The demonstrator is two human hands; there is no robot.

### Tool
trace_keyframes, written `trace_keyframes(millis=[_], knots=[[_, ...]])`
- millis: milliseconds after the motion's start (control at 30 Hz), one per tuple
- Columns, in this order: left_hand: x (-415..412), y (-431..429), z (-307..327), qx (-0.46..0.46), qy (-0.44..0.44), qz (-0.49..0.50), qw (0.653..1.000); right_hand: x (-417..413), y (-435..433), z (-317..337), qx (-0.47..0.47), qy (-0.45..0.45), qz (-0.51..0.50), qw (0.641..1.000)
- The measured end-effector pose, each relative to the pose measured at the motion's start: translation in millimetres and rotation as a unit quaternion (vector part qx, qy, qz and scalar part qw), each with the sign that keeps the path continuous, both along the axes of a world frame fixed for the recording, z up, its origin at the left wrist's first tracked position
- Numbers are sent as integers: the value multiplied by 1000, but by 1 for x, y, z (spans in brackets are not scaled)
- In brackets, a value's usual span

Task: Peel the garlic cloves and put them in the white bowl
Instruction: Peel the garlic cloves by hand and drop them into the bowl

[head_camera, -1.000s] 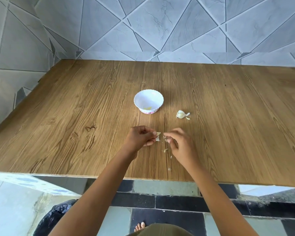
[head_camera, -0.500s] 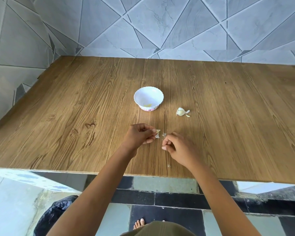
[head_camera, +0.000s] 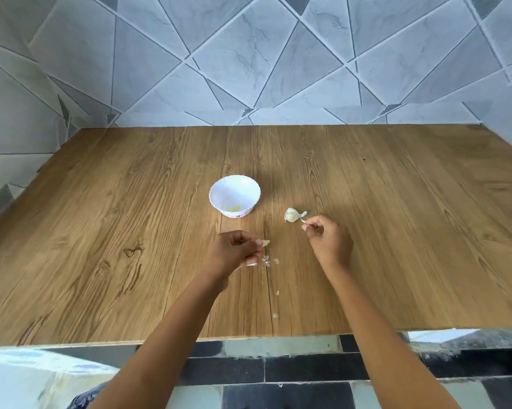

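Peeling looks to be the step in hand: the left hand [head_camera: 234, 253] has its fingers curled round a clove [head_camera: 265, 242], whose pale tip pokes out past the fingertips, low over the table [head_camera: 130, 231] and short of the white bowl [head_camera: 219, 190]. The right hand [head_camera: 333, 242] is curled too, thumb and forefinger pinching a pale sliver [head_camera: 304, 221] (skin, I judge) just beside the garlic cluster [head_camera: 291, 215] that lies to the right of the bowl. To do this well, I would drop the sliver by the cluster, bring the right hand to the clove, and work a nail under a loose edge, stripping along the length while the left hand turns it; only a bare clove should go in the bowl. Scraps of skin [head_camera: 268, 261] litter the wood by the left hand, with more nearer the table's edge. Most of the clove is hidden in the fist, so how much skin clings to it cannot be told. How many cloves the cluster holds is unclear, and the yellowish bits [head_camera: 234, 207] in the bowl are too small to count.
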State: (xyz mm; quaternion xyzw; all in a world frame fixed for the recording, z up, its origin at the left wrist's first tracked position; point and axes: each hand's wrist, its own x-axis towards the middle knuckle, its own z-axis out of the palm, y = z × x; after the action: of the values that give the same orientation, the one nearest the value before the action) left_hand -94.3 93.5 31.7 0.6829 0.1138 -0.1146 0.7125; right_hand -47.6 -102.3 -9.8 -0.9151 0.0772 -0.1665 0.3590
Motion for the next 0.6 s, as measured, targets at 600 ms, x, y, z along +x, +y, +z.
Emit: trace_keyframes(millis=[600], knots=[[-4,11,-5,-11,5,-52,999,-66,44,21,419,150,192,875]])
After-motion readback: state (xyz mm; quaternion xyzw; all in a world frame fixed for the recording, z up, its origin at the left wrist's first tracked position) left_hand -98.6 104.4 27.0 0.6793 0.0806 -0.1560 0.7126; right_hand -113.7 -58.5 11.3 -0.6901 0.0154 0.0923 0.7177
